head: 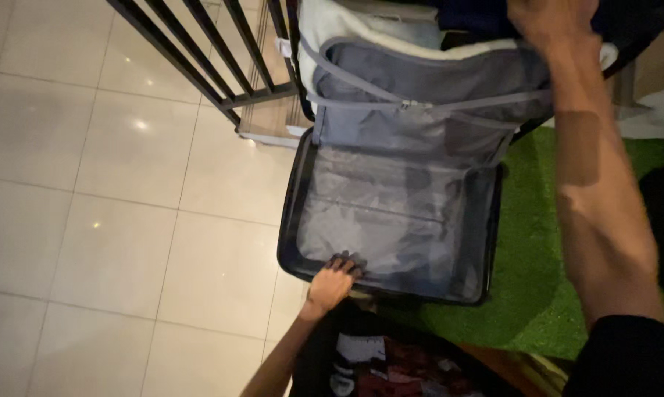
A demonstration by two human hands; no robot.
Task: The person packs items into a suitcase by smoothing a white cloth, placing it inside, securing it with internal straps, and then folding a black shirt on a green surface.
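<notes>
Open dark suitcase (391,220) lay half on tile, half on green turf (523,294). Left hand (332,283) gripped its near rim, fingers curled over. Right hand (549,22) was up on raised lid; grip can't tell, cropped. Lid could prob. drop if released.

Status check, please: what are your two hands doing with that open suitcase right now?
Left hand gripping near rim of open suitcase. Right hand up at raised lid, grip unclear. Suitcase looks empty; railing beside it.
</notes>
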